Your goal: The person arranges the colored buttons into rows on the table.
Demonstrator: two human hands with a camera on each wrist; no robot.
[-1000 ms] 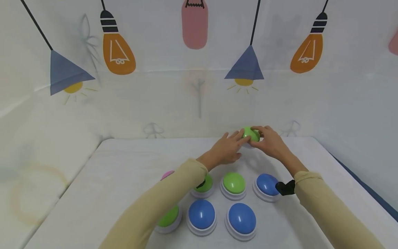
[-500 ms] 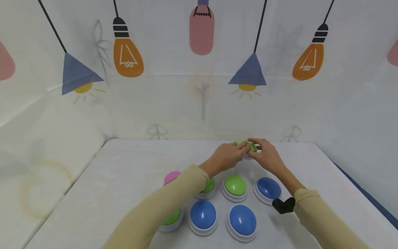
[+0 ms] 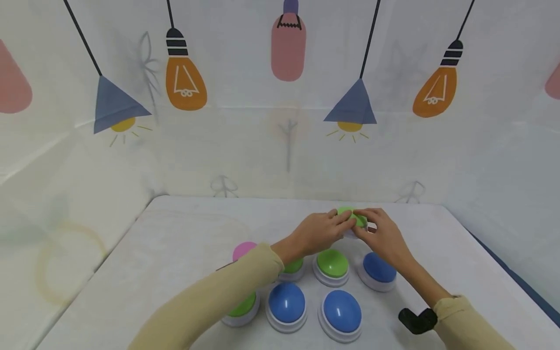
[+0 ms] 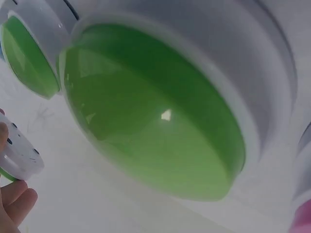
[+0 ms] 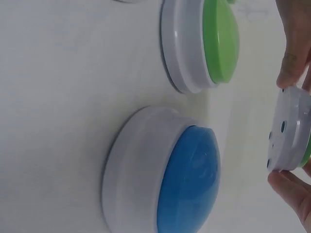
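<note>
Both hands hold one green push button (image 3: 345, 210) above the table, beyond the nearer rows. My left hand (image 3: 321, 232) grips its left side and my right hand (image 3: 382, 238) pinches its right edge. In the right wrist view the held button's white base (image 5: 291, 131) is turned side-on, with dark holes in its underside. The left wrist view catches the same white base (image 4: 22, 153) at its left edge, fingers around it. Closest below the hands stand a green button (image 3: 332, 263) and a blue button (image 3: 379, 267), each on a white base.
Nearer stand two blue buttons (image 3: 286, 302) and a green button (image 3: 240, 306), partly hidden by the left sleeve (image 3: 218, 296). A pink button (image 3: 243, 249) and another green one (image 3: 293, 266) are partly covered too. A black piece (image 3: 417, 321) hangs by the right sleeve. Behind rises a printed cloth (image 3: 245, 146).
The hands have brought the green button nearer, down from the table's far edge towards the rows. The view has tilted up slightly. The standing buttons stay in place.
</note>
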